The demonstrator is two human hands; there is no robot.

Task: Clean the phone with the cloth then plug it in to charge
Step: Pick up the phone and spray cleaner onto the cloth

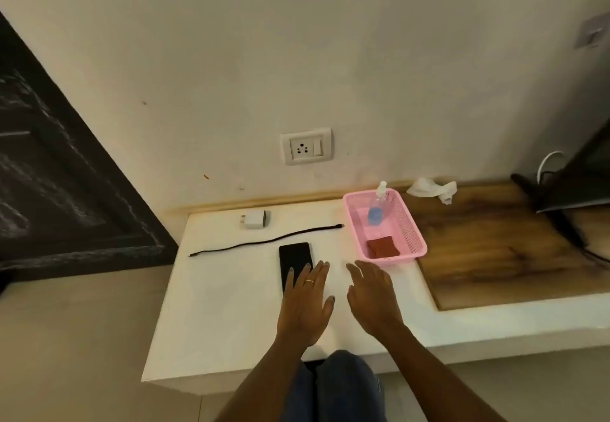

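Phone (pixel 294 261): flat black rectangular slab, face up on white tabletop (pixel 231 306), long axis running away from body, tipped slightly left at far end. Left hand (pixel 305 302) spread flat, fingers straight, fingertips overlapping phone's near end; whether touching or hovering could not be told. Held nothing. Right hand (pixel 371 299) also open, fingers loosely extended, pointed forward-right, empty, just right of phone and near pink plastic mesh basket (pixel 414 223).

Key relation for likely next move (fetching cloth, judged from task): folded reddish-brown cloth (pixel 383 247) sat in near end of basket, forward and right of right hand. Right hand clearly nearer to it; left nearer to phone. Sensible split: left steadies phone, right reaches cloth.

Further out: black charging cable (pixel 264 242) laid loose across tabletop just beyond phone, long axis left-right, not connected at either end. White charger adapter (pixel 254 219) beyond cable, unplugged. White wall socket with switch (pixel 307 147) above, unoccupied. Clear spray bottle with blue liquid (pixel 377 208) stood at far end of basket. Crumpled white tissue (pixel 430 188) on wood surface beyond basket.

Counts: phone 1, cloth 1, cable 1, adapter 1, near socket 1, basket 1, bottle 1, hands 2.
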